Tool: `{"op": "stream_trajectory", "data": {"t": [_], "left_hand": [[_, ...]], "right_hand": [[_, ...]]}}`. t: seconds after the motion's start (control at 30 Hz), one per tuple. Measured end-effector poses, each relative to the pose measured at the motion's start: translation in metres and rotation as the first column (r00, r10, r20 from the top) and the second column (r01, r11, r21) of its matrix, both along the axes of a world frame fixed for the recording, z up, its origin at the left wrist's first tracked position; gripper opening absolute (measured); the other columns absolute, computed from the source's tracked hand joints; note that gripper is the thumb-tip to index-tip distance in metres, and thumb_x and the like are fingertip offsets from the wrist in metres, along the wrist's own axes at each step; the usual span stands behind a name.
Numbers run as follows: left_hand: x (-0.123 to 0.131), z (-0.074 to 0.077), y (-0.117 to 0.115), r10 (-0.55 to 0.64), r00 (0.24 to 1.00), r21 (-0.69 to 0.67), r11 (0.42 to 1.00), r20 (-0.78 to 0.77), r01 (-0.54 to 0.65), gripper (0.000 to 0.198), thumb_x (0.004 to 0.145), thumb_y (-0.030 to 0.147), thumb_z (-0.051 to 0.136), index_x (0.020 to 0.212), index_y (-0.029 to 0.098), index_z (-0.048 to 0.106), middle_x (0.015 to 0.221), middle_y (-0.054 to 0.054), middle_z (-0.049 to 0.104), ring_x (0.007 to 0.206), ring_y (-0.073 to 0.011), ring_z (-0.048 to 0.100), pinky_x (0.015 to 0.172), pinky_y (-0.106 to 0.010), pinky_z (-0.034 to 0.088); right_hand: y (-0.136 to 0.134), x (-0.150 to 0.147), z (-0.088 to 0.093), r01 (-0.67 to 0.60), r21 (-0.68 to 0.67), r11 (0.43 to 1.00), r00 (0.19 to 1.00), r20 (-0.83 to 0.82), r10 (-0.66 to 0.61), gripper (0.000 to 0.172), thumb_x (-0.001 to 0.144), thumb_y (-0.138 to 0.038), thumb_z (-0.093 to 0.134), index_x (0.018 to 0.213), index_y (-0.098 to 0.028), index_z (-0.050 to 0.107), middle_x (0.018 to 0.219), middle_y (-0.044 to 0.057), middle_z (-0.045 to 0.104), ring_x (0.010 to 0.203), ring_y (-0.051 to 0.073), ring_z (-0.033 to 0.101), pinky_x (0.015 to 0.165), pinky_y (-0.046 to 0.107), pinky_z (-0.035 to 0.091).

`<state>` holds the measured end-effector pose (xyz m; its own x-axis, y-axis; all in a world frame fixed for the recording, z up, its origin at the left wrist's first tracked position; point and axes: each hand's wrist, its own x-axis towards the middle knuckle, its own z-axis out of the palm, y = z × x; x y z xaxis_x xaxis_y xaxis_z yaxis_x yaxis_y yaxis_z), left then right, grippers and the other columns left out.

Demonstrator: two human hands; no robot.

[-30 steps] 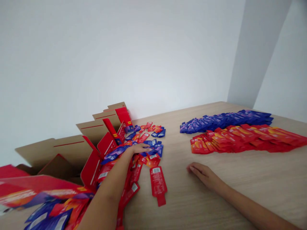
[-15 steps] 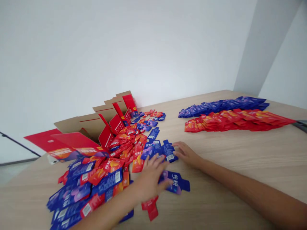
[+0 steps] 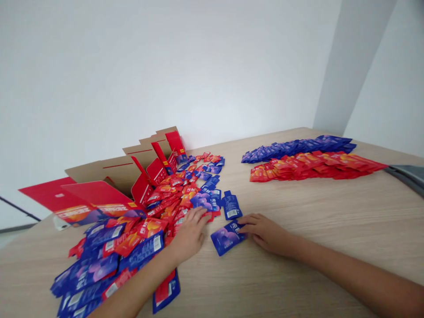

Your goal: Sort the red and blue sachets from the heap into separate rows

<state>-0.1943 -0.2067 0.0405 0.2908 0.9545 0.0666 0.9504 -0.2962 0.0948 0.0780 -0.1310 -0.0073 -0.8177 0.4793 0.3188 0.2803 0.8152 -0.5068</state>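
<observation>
My right hand is at the middle of the table, with its thumb and fingers closed around the narrow end of a blue sachet printed with purple fruit. Another blue sachet, barcode side up, lies just beyond those fingers. To the left, my left hand rests at the edge of a mixed heap of sachets, its fingers stretched over red ones and nothing visibly gripped. A blue sachet with purple fruit lies just past its fingertips.
Open red cardboard boxes stand behind the heap at left. On the right, an overlapping row of blue sachets lies behind a row of red sachets. A dark grey object is at the right edge. A white wall rises behind.
My right hand has come nearer and taken the narrow end of the blue sachet, which has turned and moved left. My left hand has shifted left, off that sachet. The view has shifted slightly.
</observation>
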Motion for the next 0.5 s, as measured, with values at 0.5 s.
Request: {"op": "stream_trajectory", "data": {"t": [0.5], "left_hand": [[0.082,-0.016,0.055,0.405,0.431,-0.439,0.898,0.806,-0.023,0.042,0.062,0.034,0.07,0.099,0.019,0.056,0.083,0.0,0.065,0.073,-0.0158,0.061,0.064,-0.026,0.049]], "right_hand": [[0.035,-0.006,-0.009,0.242,-0.643,0.727,0.76,-0.34,-0.554,0.032,0.085,-0.04,0.045,0.108,-0.02,0.054,0.091,0.006,0.067,0.08,0.019,0.063,0.064,0.032,0.052]]}}
